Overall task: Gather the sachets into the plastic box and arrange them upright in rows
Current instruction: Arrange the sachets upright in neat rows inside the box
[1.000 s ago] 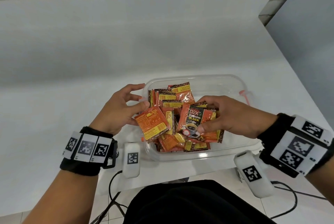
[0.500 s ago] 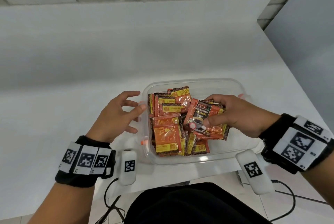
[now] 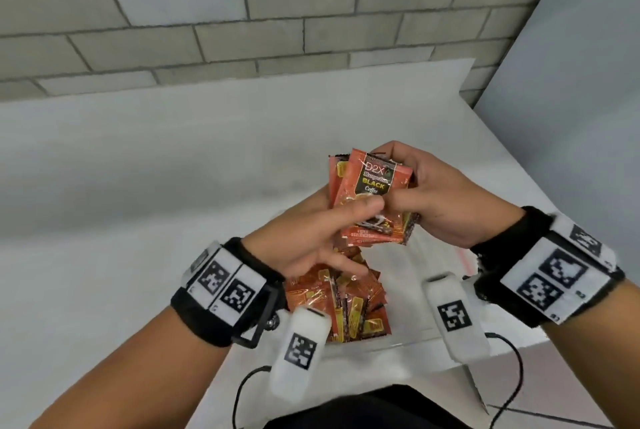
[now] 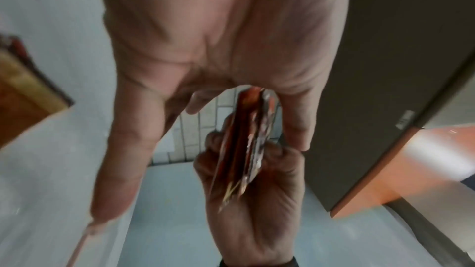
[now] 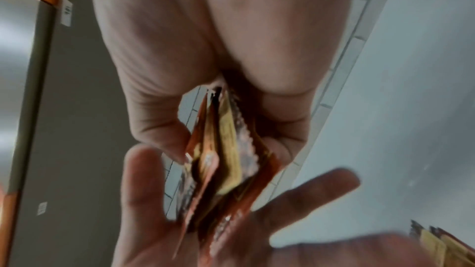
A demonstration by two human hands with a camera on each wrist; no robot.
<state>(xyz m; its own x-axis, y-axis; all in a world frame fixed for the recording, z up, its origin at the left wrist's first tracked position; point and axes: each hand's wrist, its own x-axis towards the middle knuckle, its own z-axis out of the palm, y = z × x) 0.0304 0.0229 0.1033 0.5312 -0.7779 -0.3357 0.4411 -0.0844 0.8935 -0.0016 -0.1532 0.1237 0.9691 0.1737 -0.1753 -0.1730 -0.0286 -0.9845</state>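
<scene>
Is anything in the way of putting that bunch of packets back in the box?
Only the loose packets heaped in the box; both hands hold the bunch above them.

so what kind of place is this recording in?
Probably an indoor data-collection setup, not a home: a bare white table against a grey block wall, marker-tagged wristbands, and a plastic box of coffee sachets.

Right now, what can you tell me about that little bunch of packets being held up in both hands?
The bunch of sachets is a few thin, glossy foil packets, orange-red with black and yellow print; the front one reads "Black Coffee". They stand roughly upright, faces together, raised above the plastic box. The right hand grips them from the right, and the left hand pinches the front with its thumb. Edges look crimped.
</scene>
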